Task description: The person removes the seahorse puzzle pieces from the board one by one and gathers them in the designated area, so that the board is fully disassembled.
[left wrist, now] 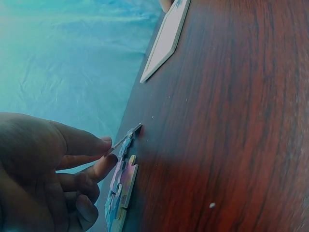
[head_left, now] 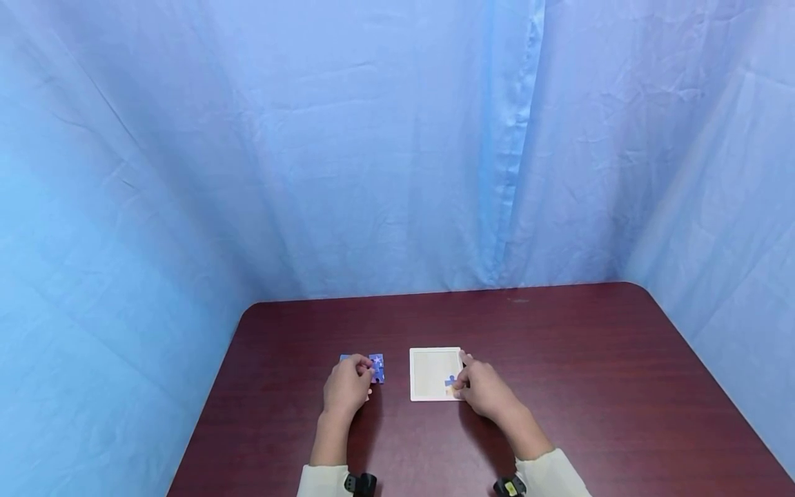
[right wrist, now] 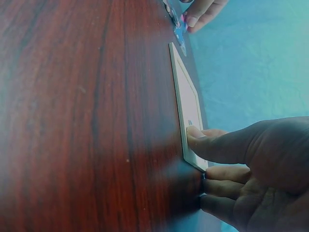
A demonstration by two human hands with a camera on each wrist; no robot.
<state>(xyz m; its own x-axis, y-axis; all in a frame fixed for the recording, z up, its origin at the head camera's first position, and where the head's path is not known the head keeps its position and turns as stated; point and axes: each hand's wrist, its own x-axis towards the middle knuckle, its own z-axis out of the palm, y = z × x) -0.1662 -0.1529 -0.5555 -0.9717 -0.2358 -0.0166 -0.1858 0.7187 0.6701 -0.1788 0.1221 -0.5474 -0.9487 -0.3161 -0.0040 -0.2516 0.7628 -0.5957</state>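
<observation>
My left hand (head_left: 346, 386) pinches a thin jigsaw piece (left wrist: 123, 140) between thumb and fingertip, seen nearly edge-on in the left wrist view. Just under that hand lie several joined jigsaw pieces (head_left: 379, 375), blue and purple with a star, partly covered by the hand. To the right is a pale square puzzle tray (head_left: 412, 376) with a raised rim. One blue-and-orange jigsaw piece (head_left: 450, 382) sits in its near right corner. My right hand (head_left: 487, 392) grips the tray's right edge, thumb on top over that corner and the other fingers along the outside.
The dark reddish wooden table (head_left: 590, 373) reaches back to blue curtains (head_left: 385, 172), which also hang at both sides. Black straps with small devices (head_left: 511, 486) sit at both wrists, by pale sleeves (head_left: 553, 475).
</observation>
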